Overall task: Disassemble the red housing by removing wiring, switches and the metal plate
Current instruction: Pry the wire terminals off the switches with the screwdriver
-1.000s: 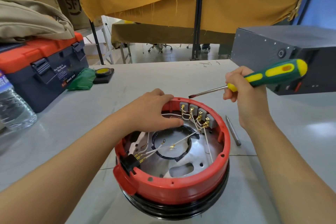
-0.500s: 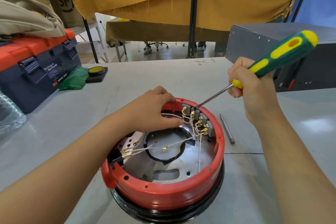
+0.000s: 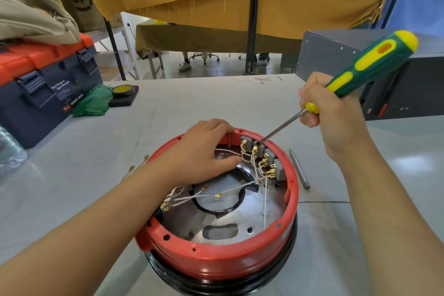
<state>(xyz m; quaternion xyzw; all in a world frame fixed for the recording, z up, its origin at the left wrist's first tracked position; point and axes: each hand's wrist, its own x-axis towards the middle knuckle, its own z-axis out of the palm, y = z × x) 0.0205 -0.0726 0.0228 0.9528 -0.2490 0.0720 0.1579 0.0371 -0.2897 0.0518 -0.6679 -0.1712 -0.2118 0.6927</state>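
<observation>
- Round red plastic housing [image 3: 216, 259] sits open side up on the grey table [image 3: 168, 113], on a black ring base, so its axis runs vertical; the row of switches is on the far wall, away from the camera.
- Left hand [image 3: 199, 151] rests over the far-left rim, fingers curled over the edge and thumb reaching inside toward the white wires. Looks like a steadying hold, not a pinch on any wire.
- Right hand [image 3: 336, 118] is wrapped round the green-and-yellow screwdriver [image 3: 370, 67], fingers closed low on the handle near the shaft.
- Screwdriver's long axis runs diagonal: handle up and right, tip down and left, landing on the second grey switch block [image 3: 258, 148], just right of the left thumb.
- Shiny metal plate [image 3: 240, 218] lies flat in the housing floor, apparently not yet removed.
- Four grey switches in the row are all seated in the wall, brass terminals facing inward.
- White wires [image 3: 192, 198] are partly loose: some brass ends lie free on the plate, others sit at the switch terminals.
- Judgement: early-to-mid stage. Some wiring freed; switches, the remaining wires and the plate are all left.
- Small grey metal rod [image 3: 299, 169] lies on the table, just right of the housing, below the right hand.
</observation>
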